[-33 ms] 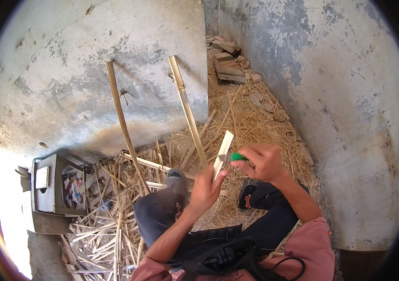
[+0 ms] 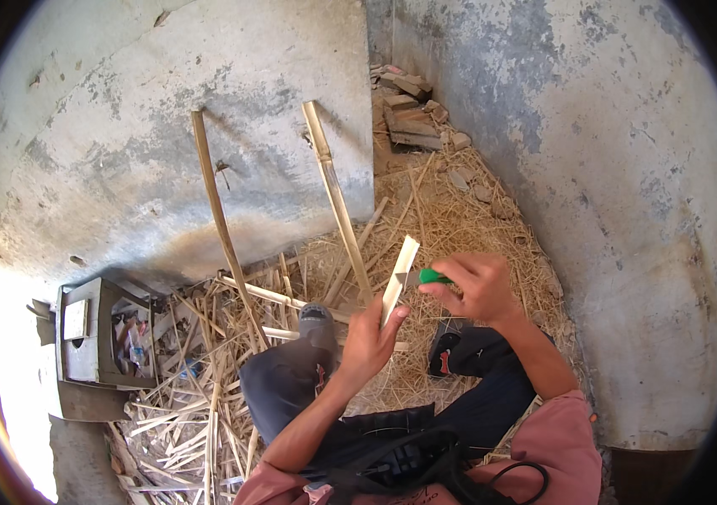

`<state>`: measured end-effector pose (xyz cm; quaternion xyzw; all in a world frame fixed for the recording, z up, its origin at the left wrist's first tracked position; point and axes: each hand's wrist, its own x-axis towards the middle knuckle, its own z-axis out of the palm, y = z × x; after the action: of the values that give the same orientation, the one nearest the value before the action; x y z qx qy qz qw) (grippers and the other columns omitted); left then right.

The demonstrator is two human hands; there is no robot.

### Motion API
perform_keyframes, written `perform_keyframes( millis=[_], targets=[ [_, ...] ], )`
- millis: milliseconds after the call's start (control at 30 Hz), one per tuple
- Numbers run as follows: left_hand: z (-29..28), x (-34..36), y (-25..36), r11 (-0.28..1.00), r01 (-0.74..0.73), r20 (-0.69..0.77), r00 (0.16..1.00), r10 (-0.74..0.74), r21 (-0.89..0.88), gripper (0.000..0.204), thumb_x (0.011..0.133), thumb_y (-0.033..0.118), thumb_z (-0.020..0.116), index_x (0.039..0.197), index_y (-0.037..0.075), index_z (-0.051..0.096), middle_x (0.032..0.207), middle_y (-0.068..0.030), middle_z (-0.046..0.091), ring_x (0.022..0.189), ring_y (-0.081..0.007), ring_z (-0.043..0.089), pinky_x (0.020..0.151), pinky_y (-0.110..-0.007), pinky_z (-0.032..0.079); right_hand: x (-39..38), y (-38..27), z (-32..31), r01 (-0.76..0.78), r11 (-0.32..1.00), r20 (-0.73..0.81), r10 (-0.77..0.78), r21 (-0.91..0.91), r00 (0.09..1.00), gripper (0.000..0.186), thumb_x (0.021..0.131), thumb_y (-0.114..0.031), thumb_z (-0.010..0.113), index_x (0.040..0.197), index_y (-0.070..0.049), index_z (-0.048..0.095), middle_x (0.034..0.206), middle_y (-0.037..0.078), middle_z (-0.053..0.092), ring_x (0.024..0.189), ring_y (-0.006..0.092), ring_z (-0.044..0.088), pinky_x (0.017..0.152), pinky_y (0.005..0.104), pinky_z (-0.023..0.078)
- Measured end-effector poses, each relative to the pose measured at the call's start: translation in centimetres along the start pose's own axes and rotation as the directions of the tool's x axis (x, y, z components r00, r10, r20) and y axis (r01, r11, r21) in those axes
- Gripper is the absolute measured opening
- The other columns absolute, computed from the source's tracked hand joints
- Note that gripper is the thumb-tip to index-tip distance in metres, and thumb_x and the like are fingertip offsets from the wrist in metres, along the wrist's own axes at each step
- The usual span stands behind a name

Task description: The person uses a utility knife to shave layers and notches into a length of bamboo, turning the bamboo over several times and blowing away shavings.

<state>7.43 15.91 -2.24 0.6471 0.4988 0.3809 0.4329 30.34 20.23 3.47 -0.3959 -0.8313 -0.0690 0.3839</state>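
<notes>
Left hand (image 2: pixel 367 343) is pinching a pale, flat, bamboo-like strip (image 2: pixel 402 267) between thumb and fingers; right hand (image 2: pixel 485 288), just to its right, is gripping a green-handled metal-bladed knife (image 2: pixel 433 276), blade meeting or just beside the strip, can't tell which. Strip work is apparently ongoing, amount left unclear. Many narrow pale wooden strips (image 2: pixel 211 438) are lying left of the left hand, seemingly already split; two long tan poles (image 2: pixel 337 189) are leaning beyond both hands, looking unsplit.

Moved a little to the right with the right hand (image 2: pixel 480 288), bringing along the green-handled knife (image 2: pixel 433 276) and setting its grip slightly farther from the pale strip (image 2: pixel 403 262). Now showing more of the grey blade (image 2: pixel 411 279) between grip and strip (a small difference, with only a short stub visible earlier).
</notes>
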Motion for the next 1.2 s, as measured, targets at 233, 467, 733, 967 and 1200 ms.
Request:
perform_keyframes(
  millis=[233,467,733,967,1200],
  targets=[
    [0.2,0.2,0.0,0.999,-0.026,-0.004,1.000,0.026,-0.018,0.037,0.109,0.035,0.065,0.113,-0.002,0.062,0.068,-0.0205,0.061,0.058,-0.0354,0.058,0.058,-0.047,0.043,0.5,1.0,-0.6,-0.004,0.998,-0.054,0.000,-0.069,0.999,0.033,0.092,-0.043,0.082,0.092,-0.011,0.075,0.073,0.002,0.073,0.054,0.0180,0.066,0.048,0.0319,0.047],
    [-0.1,0.1,0.0,1.000,-0.009,0.004,1.000,0.009,-0.005,0.038,0.109,0.036,0.065,0.112,-0.003,0.062,0.067,-0.0203,0.061,0.058,-0.0347,0.058,0.058,-0.047,0.043,0.7,0.6,-0.7,-0.034,0.996,-0.062,0.029,-0.082,0.998,0.036,0.093,-0.044,0.081,0.090,-0.009,0.075,0.074,0.005,0.073,0.056,0.0222,0.067,0.050,0.0347,0.049],
    [-0.1,0.2,0.0,0.999,-0.028,-0.022,0.999,0.028,-0.045,0.041,0.109,0.038,0.064,0.116,-0.003,0.063,0.067,-0.0200,0.060,0.057,-0.0335,0.059,0.059,-0.048,0.044,0.7,0.4,-0.3,-0.050,0.995,-0.090,0.042,-0.084,0.995,0.035,0.093,-0.043,0.081,0.092,-0.008,0.076,0.075,0.005,0.074,0.057,0.0220,0.068,0.051,0.0345,0.050],
    [-0.2,-0.8,0.6,1.000,-0.001,0.065,0.998,0.002,-0.012,0.037,0.110,0.031,0.064,0.118,-0.005,0.064,0.066,-0.0131,0.059,0.059,-0.0190,0.057,0.058,-0.041,0.047,2.3,4.9,-3.5,-0.550,0.829,-0.376,0.543,0.100,0.750,0.035,0.105,-0.040,0.069,0.100,-0.006,0.075,0.066,0.005,0.064,0.051,0.0118,0.055,0.047,0.0335,0.040],
    [-0.8,0.7,-0.8,0.993,-0.108,-0.049,0.993,0.105,-0.050,0.046,0.103,0.038,0.074,0.112,-0.003,0.056,0.069,-0.0186,0.058,0.058,-0.0271,0.054,0.056,-0.044,0.043,0.6,6.2,-1.8,-0.295,0.946,-0.213,0.318,0.132,0.924,0.038,0.107,-0.043,0.065,0.099,-0.007,0.073,0.070,0.002,0.066,0.055,0.0110,0.059,0.048,0.0320,0.046]
  ],
)
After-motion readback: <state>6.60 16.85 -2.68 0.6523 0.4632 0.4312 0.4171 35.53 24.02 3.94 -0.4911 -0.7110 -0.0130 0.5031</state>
